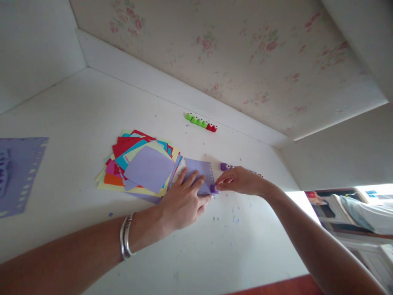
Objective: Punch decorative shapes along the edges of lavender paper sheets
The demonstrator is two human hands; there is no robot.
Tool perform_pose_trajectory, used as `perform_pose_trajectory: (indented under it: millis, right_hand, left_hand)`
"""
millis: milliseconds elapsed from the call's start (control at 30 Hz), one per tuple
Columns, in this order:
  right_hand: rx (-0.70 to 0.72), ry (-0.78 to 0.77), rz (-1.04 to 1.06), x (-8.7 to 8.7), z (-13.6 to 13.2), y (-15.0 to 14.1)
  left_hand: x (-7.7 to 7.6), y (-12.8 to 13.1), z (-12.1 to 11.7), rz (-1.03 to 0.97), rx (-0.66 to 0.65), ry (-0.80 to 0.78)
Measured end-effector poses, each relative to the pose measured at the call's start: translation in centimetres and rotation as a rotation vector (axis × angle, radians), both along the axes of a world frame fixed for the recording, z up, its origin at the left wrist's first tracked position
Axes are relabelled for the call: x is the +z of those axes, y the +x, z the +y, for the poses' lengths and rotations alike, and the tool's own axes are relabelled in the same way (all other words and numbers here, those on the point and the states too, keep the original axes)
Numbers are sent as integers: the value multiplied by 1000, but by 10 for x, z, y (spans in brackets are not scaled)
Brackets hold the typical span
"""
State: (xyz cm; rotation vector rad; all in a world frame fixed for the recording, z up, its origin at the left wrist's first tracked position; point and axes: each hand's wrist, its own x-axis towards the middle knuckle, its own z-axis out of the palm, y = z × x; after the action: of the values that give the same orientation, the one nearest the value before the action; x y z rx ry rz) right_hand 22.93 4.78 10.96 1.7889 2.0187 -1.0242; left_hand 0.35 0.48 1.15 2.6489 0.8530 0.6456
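A light purple sheet of paper (198,166) lies on the white tabletop, with a row of small punched holes down its right edge. My left hand (186,200) rests on it, fingers spread and pressing the sheet flat. At the lower right corner of the sheet, my right hand (235,180) pinches a small purple craft punch (214,189) set over the paper's edge. Another purple punch with a googly eye (225,166) stands just behind the right hand, which partly hides more of that row. Left of the sheet is a loose stack of coloured paper (149,168), purple on top.
Green and red punches with eyes (201,122) stand in a row near the back edge. A larger purple sheet with punched holes (26,180) lies at far left. Tiny paper scraps (235,217) are scattered about. A floral-patterned panel (221,53) rises behind the table.
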Motion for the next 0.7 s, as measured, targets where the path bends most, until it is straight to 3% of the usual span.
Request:
perform_pose_trajectory:
  millis: [700]
  right_hand:
    - [-157, 67, -22, -10, -7, -10]
  left_hand:
    - [3, 1, 0, 4, 3, -32]
